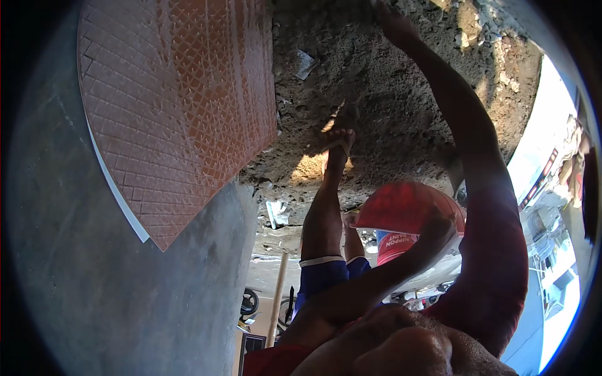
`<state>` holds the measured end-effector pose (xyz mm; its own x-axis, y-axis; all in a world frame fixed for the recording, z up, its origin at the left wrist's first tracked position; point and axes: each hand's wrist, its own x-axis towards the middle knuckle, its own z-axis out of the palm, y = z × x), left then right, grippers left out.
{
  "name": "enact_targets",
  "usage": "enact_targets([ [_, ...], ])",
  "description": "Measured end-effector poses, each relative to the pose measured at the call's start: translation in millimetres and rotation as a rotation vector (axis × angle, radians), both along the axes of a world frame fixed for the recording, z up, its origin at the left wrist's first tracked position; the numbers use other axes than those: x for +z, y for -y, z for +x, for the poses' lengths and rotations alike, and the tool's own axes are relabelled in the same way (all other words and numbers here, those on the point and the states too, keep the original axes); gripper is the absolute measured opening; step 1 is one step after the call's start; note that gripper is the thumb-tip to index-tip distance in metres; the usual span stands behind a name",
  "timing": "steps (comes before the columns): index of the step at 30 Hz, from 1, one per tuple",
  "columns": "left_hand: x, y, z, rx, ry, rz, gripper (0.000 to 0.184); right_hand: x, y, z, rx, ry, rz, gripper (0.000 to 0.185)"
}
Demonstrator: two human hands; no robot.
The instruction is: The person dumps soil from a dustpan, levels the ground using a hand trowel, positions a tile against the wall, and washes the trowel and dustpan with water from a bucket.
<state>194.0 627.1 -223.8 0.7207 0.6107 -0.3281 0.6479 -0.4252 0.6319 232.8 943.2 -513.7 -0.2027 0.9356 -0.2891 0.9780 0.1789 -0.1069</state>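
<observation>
A red plastic basin (401, 205) is tilted beside my bent leg. My left hand (441, 225) is closed at its right-hand rim, with the fingers partly in shadow. My right arm stretches far forward over rough, dark soil (401, 106). At the top edge of the view, my right hand (396, 26) is blurred and partly cut off, so its fingers and anything in them cannot be made out. Just behind the basin stands a red and blue paint bucket (396, 245) with white lettering.
A brown sheet with a tile pattern (188, 106) spans the upper left beside smooth grey concrete (125, 282). My sandalled foot (338, 139) rests on the soil. Pale scraps (305, 65) lie around. A wooden pole (277, 297) and a wheel (249, 302) show farther back.
</observation>
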Motion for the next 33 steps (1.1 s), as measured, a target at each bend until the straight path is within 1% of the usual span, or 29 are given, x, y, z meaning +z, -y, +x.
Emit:
enact_targets([
  [2, -16.5, 27.7, 12.5, 0.054, 0.053, -0.014, 0.016, -93.4, -57.7, 60.5, -0.61, -0.31, -0.193, 0.045],
  [3, -23.8, 40.5, 17.0, 0.075, 0.08, -0.022, 0.013, -107.1, -52.8, 77.7, -0.636, -0.291, -0.179, 0.045],
  [4, -28.1, 49.8, 21.5, 0.096, 0.109, -0.031, 0.014, -115.9, -46.7, 91.1, -0.691, -0.25, 0.028, 0.046],
  [5, -24.6, 46.8, 23.5, 0.098, 0.14, -0.035, 0.016, -114.2, -44.3, 104.1, -0.734, -0.201, 0.238, 0.048],
  [6, -20.8, 43.2, 25.2, 0.099, 0.171, -0.039, 0.019, -62.2, -23.2, 103.9, -0.71, -0.278, 0.28, 0.051],
  [7, -10.3, 24.7, 17.7, 0.06, 0.069, 0.01, 0.018, -28.4, 6.1, 100.3, -0.803, -0.305, 0.312, 0.042],
  [8, -4.1, 14.8, 14.1, 0.015, 0.038, -0.004, 0.015, -8.5, 26.9, 102.0, -0.896, -0.338, 0.343, 0.039],
  [10, 3.2, -1.9, 5.4, -0.074, -0.015, -0.014, 0.011, -11.5, 68.1, 120.8, -1.379, -0.452, 0.47, 0.041],
  [11, 3.0, -1.7, 5.7, -0.1, -0.018, -0.011, 0.011, -33.7, 82.1, 134.4, -1.382, -0.447, 0.481, 0.041],
  [12, 3.2, -0.2, 6.1, -0.126, -0.026, -0.006, 0.01, -56.5, 94.6, 146.0, -1.47, -0.374, 0.194, 0.043],
  [14, 2.8, 8.1, 9.0, -0.169, -0.021, 0.009, 0.009, -46.3, 103.4, 127.0, -1.705, -0.469, 0.027, 0.063],
  [15, 3.6, 12.3, 13.2, -0.187, -0.024, 0.016, 0.008, -45.4, 104.3, 116.8, -1.597, -0.362, 0.025, 0.073],
  [16, 2.8, 15.5, 17.1, -0.202, -0.021, 0.029, 0.008, -16.9, 101.8, 92.8, -1.39, -0.337, 0.025, 0.077],
  [17, 3.4, 20.3, 19.7, -0.222, -0.017, 0.033, 0.007, -17.6, 99.7, 92.2, -1.314, -0.361, -0.112, 0.078],
  [18, 4.6, 24.5, 22.3, -0.234, -0.019, 0.036, 0.007, -3.8, 100.8, 86.2, -1.199, -0.301, -0.075, 0.08],
  [19, 5.4, 27.6, 25.5, -0.247, -0.021, 0.044, 0.007, 13.3, 102.9, 95.9, -1.127, -0.316, -0.096, 0.078],
  [20, 7.0, 29.7, 26.7, -0.259, -0.028, 0.049, 0.006, 19.1, 108.2, 108.0, -1.056, -0.333, -0.115, 0.076],
  [21, 5.1, 29.4, 25.9, -0.268, -0.03, 0.054, 0.006, 17.2, 115.5, 120.4, -1.069, -0.332, -0.109, 0.076],
  [23, 6.8, 28.9, 26.2, -0.276, -0.049, 0.061, 0.006, 13.2, 132.0, 150.1, -1.292, -0.285, 0.14, 0.062],
  [24, 7.3, 28.1, 27.0, -0.281, -0.057, 0.063, 0.006, 16.3, 138.7, 169.3, -1.437, -0.451, 0.229, 0.048],
  [25, 8.3, 28.5, 27.5, -0.289, -0.062, 0.066, 0.006, 0.8, 150.2, 192.9, -1.628, -0.41, 0.311, 0.038],
  [26, 9.2, 29.3, 28.5, -0.294, -0.065, 0.067, 0.006, -19.1, 169.5, 222.3, -1.819, -0.464, 0.299, 0.039],
  [28, 9.1, 29.5, 28.5, -0.306, -0.07, 0.066, 0.007, -27.9, 197.9, 269.2, -1.68, 0.065, -0.222, 0.046],
  [29, 7.8, 28.4, 27.9, -0.31, -0.075, 0.066, 0.007, -67.9, 226.4, 312.0, -1.28, 0.498, -0.57, 0.051],
  [32, 8.0, 27.1, 26.5, -0.318, -0.086, 0.067, 0.008, -28.1, 238.2, 330.7, -1.268, 0.357, -0.694, 0.04],
  [33, 8.2, 26.9, 26.5, -0.324, -0.091, 0.065, 0.009, -42.9, 231.9, 318.8, -1.321, 0.274, -0.563, 0.031],
])
